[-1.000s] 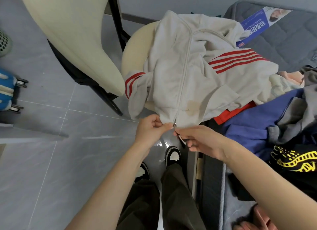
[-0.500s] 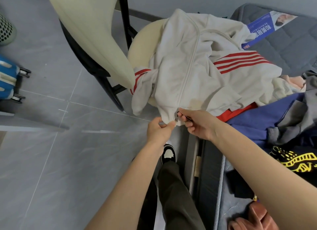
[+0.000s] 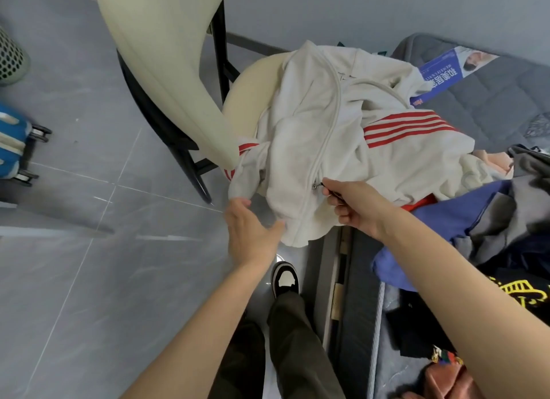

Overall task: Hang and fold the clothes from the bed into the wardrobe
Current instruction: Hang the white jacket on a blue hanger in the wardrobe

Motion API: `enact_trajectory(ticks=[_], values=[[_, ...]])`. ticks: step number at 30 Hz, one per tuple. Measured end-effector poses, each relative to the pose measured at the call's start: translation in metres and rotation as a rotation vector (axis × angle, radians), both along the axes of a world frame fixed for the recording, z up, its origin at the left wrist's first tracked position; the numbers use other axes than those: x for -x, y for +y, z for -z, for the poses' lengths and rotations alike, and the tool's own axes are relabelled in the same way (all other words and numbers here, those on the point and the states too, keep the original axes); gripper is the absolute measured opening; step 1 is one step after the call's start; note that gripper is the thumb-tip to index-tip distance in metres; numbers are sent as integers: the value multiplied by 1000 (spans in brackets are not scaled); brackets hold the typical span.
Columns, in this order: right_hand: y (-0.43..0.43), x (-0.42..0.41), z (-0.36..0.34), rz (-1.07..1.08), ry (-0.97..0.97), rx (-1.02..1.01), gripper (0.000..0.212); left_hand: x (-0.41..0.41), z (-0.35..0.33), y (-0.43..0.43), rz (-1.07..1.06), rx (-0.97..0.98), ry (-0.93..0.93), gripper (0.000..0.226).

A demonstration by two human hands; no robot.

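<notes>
Clothes [image 3: 464, 217] lie in a heap at the left edge of the grey bed [image 3: 500, 107]: a blue piece, a grey one and a black one with yellow print. A cream chair [image 3: 166, 59] stands on the floor just beside this edge. A white jacket [image 3: 297, 148] with red stripes lies spread across the chair seat and the bed edge, front side up, and its hem hangs over the floor. The left hand [image 3: 250, 229] is below the hem with fingers straight and a little spread. Only its thumb touches the cloth, and it grips nothing. The right hand [image 3: 354, 205] has curled fingers and pinches the zipper pull [image 3: 320, 185] low on the jacket front.
</notes>
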State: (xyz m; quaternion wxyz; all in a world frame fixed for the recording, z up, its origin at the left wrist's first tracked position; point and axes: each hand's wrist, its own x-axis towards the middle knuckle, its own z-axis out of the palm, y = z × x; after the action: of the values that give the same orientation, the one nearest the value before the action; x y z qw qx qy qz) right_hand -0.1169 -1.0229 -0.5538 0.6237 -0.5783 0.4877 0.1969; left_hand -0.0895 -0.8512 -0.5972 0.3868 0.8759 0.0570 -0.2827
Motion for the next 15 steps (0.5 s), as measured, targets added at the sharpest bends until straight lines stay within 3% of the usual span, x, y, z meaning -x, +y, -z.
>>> enact_trajectory(ticks=[2,5,11,15], values=[[-5,-3,-2,-61,14,-5,30,-6,-8,-15,204,4,-138,54],[-10,-10,-9,-100,-15,-46,29,-11,-18,-41,432,-20,-135,49],[-14,-23,-29,-203,-45,-72,28,-24,-19,-56,484,-67,-231,26],[-17,-30,-25,-88,-79,-24,31,-33,-19,-59,542,-66,-202,17]])
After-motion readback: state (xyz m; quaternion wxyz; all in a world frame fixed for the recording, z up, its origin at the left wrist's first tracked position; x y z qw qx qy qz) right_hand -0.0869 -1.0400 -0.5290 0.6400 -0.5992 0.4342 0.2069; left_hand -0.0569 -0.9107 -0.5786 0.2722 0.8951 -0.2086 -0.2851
